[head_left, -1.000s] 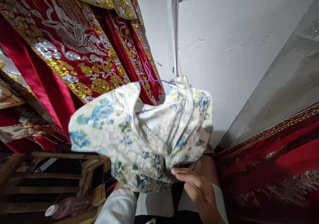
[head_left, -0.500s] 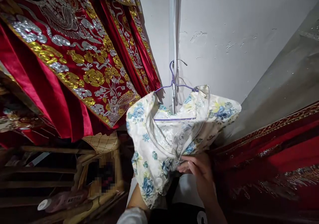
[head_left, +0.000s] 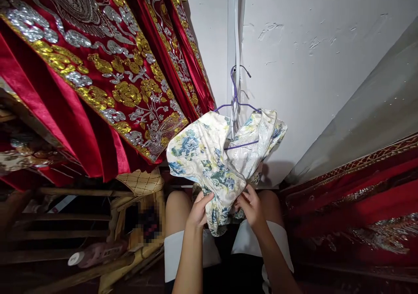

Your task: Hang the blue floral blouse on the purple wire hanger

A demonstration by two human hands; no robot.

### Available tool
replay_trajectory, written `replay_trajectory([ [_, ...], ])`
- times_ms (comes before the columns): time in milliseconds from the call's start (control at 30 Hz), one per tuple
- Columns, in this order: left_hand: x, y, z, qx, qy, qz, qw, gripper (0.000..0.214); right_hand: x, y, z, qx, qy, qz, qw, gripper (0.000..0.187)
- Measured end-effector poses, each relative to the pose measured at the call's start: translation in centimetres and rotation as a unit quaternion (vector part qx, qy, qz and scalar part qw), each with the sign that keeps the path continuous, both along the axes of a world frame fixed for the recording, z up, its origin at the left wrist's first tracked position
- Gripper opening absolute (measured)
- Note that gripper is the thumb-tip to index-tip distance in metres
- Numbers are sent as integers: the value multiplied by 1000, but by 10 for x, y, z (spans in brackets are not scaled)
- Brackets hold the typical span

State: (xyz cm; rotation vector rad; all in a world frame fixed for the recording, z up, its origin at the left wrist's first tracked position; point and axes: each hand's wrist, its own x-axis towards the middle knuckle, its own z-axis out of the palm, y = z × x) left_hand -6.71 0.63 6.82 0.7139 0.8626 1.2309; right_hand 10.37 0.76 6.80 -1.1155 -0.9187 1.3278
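A white floral top [head_left: 225,176] with blue and yellow flowers hangs from a purple wire hanger [head_left: 235,98], whose hook goes over a small fitting on the white wall strip. My left hand [head_left: 200,209] pinches the gathered lower left part of the top, thumb on the outside. At the lower front edge, my right hand [head_left: 250,202] grips the cloth between thumb and fingers. Some fingertips of both hands are hidden by the fabric. The neckline stands open, with the hanger's lower bar showing across it.
A red cloth with gold and silver embroidery [head_left: 130,89] hangs at the left. Below it are a bamboo chair [head_left: 137,202] and a bottle with a white cap [head_left: 98,255]. Red fringed cloth [head_left: 365,202] covers the right side. The white wall [head_left: 294,67] is straight ahead.
My left hand has come out from behind the top and now holds its left lower part. The top's front is drawn over toward the right, narrowing the neckline.
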Motion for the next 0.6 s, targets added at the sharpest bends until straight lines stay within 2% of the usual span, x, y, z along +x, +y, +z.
replay_trajectory([
  [100, -2, -3, -1, -48, -50, 41, 997, 69, -8, 9, 2, 31, -3, -14, 999, 44],
  [300, -8, 0, -3, -21, -76, 43, 996, 60, -4, 1, 6, 35, -26, -36, 998, 38],
  [533, 10, 1, -3, -19, -99, -32, 994, 55, 6, -8, 4, 68, -38, -115, 990, 27],
  [600, 15, 2, -1, -16, -99, -38, 994, 52, 10, -8, 3, 66, -45, -114, 990, 22],
])
